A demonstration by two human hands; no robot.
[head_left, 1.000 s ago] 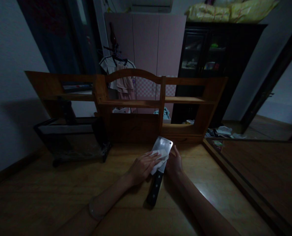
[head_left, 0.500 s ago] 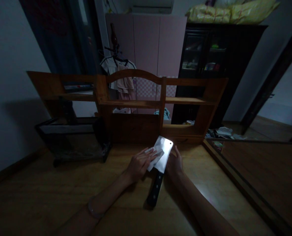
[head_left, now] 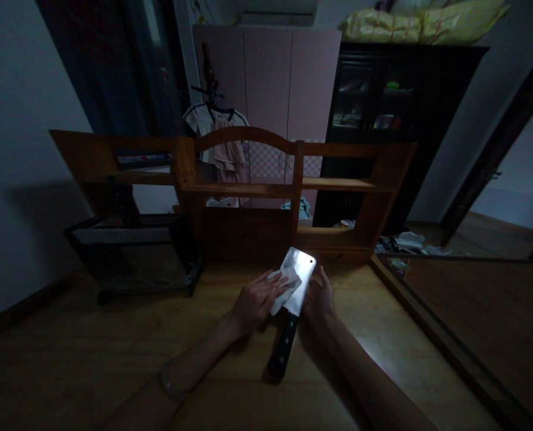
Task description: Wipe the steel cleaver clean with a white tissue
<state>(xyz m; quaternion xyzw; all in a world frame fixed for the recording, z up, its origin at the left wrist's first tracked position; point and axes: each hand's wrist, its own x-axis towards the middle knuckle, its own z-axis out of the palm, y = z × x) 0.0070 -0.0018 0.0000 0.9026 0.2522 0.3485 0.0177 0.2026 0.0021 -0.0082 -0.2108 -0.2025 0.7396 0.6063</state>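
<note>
Holds a white tissue [head_left: 284, 295] in the left hand [head_left: 252, 304], with fingers laid nearly flat over it and close together, pressing it against the left part of the blade of a cleaver [head_left: 299, 290]. Has this cleaver near the middle of the surface [head_left: 230, 389], broad side up, with its black handle [head_left: 284, 347] pointing back toward the body and a small hole in the far right corner of the blade. Cannot tell from this angle about contact between blade and surface. Has the right hand [head_left: 320, 302] at the right edge of the blade, with thumb raised and apart; cannot tell the set of the other fingers, hidden in part behind the metal. Catches a bright glare off the blade and a duller one off the surface beside the right forearm. Wears a pale bracelet [head_left: 170, 384] on the left wrist. Faces a wooden shelf [head_left: 239, 190] across the far side of the surface, with a black-framed box [head_left: 134, 263] at the left, well apart from the cleaver. Beyond, in dim light, can make out hanging clothes [head_left: 228, 149], a pink wardrobe [head_left: 266, 84], and a dark cabinet [head_left: 441, 114] topped with yellow bags [head_left: 381, 26].
</note>
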